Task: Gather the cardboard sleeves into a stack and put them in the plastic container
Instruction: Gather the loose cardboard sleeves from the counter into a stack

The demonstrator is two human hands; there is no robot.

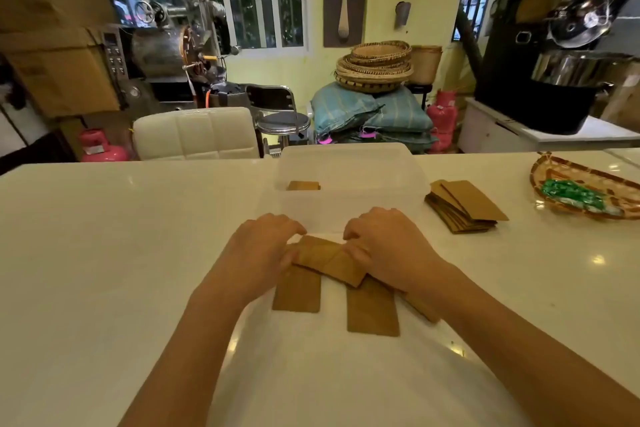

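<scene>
Bare white counter [104,253] across the left; nothing of the task there. Left hand [266,246] near centre, palm down, fingers curled over the left edge of a loose scatter of cardboard sleeves [322,260]; pressing rather than pinching, thumb tucked against the pile's side. One flat sleeve [297,289] poking out toward the near side under that hand; another sleeve [372,310] lying flat just right of it, partly under the overlapped ones. Right hand [384,243] mirrored on the right edge of the scatter, fingers bent down onto the cardboard, closing toward the left hand; a further sleeve edge showing beneath the right wrist. Just beyond the hands, translucent plastic container [349,163], open at the top, with a small stack of sleeves [303,185] already inside at its left. Farther right, a second fanned pile of sleeves [464,206] on the counter, well apart from the hands, not yet gathered. At the far right, woven tray [554,177] holding something in green wrapping.

Likely handling: thin, light, fairly stiff card, flat-folded; apt to slide over one another on the smooth top and to fan out if squeezed unevenly. Best taken by the two short ends once squared, thumbs on top and fingers beneath, with light even pressure; too hard a squeeze liable to bow or crease the card.
</scene>
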